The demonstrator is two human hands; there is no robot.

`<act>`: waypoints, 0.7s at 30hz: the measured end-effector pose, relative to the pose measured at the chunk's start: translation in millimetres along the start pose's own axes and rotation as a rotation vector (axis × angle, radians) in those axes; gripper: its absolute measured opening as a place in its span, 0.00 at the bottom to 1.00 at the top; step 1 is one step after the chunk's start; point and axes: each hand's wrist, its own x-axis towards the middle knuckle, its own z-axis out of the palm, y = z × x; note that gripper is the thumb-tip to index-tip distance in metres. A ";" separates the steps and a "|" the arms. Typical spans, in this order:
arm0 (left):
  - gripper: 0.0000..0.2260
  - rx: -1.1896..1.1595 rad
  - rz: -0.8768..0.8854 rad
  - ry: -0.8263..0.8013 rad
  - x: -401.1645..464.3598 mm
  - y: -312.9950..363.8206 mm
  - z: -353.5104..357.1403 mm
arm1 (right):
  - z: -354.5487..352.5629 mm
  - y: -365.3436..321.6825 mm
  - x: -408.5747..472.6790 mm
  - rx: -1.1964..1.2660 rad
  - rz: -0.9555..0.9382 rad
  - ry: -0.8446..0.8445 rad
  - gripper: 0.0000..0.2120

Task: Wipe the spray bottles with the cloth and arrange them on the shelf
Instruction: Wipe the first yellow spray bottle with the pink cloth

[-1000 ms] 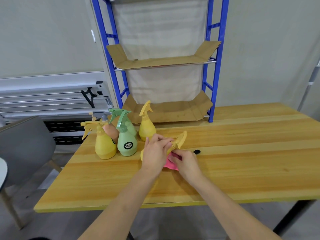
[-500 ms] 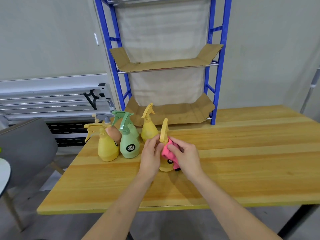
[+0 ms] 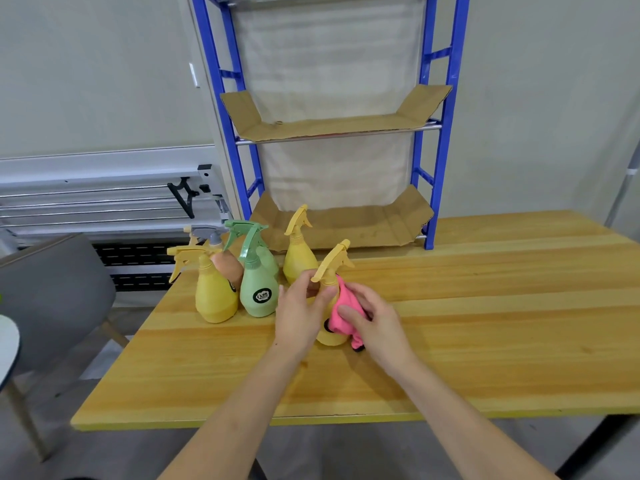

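Note:
A yellow spray bottle [image 3: 333,268] stands upright on the wooden table [image 3: 485,323], held between both hands. My left hand [image 3: 301,313] grips its neck just below the trigger. My right hand [image 3: 374,317] holds a pink cloth [image 3: 341,313] against the bottle's right side. Behind and to the left stand more bottles: a yellow one [image 3: 213,292], a green one [image 3: 258,285], a brown one with a grey head [image 3: 227,265] and another yellow one [image 3: 298,251]. The blue shelf rack [image 3: 446,133] rises at the table's back, its cardboard-lined lower shelf [image 3: 346,226] and upper shelf [image 3: 332,124] bare.
A grey chair [image 3: 52,296] stands off the table's left end, with a white round tabletop edge [image 3: 7,348] at the far left. Metal rails run along the wall behind the bottles. The table's right half is bare wood.
The yellow bottle went from lying tilted on the table to standing upright. The pink cloth moved from under it to against its side.

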 end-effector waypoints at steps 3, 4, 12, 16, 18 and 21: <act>0.15 -0.029 0.034 -0.013 2.2 -7.8 2.4 | 2.1 -7.0 13.1 -0.098 -0.037 -0.010 0.21; 0.17 -0.018 0.036 -0.003 2.6 -10.6 2.9 | 1.9 -6.0 14.2 -0.099 -0.036 -0.034 0.22; 0.18 0.074 0.063 0.044 5.1 -19.0 1.4 | -14.1 20.7 8.1 -0.447 0.016 -0.160 0.22; 0.19 0.010 0.038 0.050 4.1 -25.9 4.9 | -3.7 17.2 -8.0 -0.479 0.005 -0.027 0.26; 0.15 -0.051 0.016 0.048 2.0 -25.2 4.6 | 1.2 12.0 -12.2 -0.382 -0.020 0.035 0.26; 0.09 -0.097 0.027 0.037 -2.5 -22.7 8.0 | 7.7 3.5 -9.0 -0.263 -0.103 0.010 0.25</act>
